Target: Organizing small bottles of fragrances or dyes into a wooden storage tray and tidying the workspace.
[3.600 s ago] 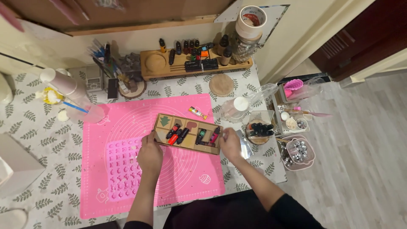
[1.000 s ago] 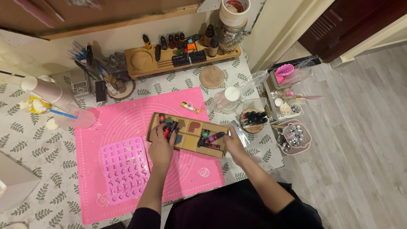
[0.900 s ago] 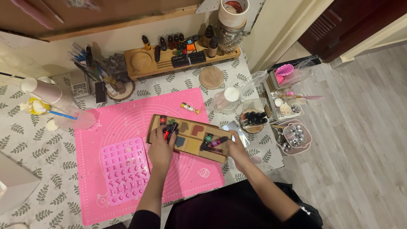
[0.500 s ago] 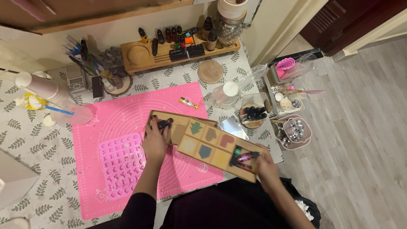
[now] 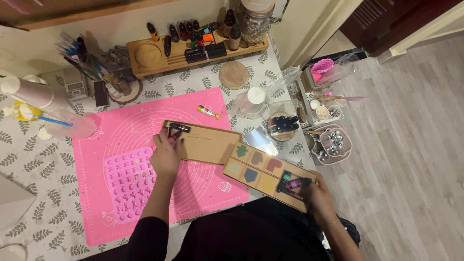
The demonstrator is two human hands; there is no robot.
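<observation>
My left hand [image 5: 166,153] presses on the left end of a flat brown cardboard box [image 5: 209,143] that lies on the pink mat, its fingers at some small dark bottles [image 5: 178,128] there. My right hand [image 5: 316,195] grips the far end of a cardboard tray [image 5: 258,175] pulled out of the box toward the lower right, past the table edge. The tray shows several coloured shape swatches. A few small pink and green bottles [image 5: 294,183] lie at its end by my right fingers.
A pink silicone mat [image 5: 140,145] with a mould pattern covers the leaf-print table. A small yellow tube [image 5: 208,112] lies above the box. A wooden organiser [image 5: 193,48] with bottles stands at the back, a round coaster [image 5: 233,75] beside it. Clear bins [image 5: 331,145] sit at the right edge.
The tray has slid out of the box toward the lower right with my right hand on it. My left hand stays at the box's left end.
</observation>
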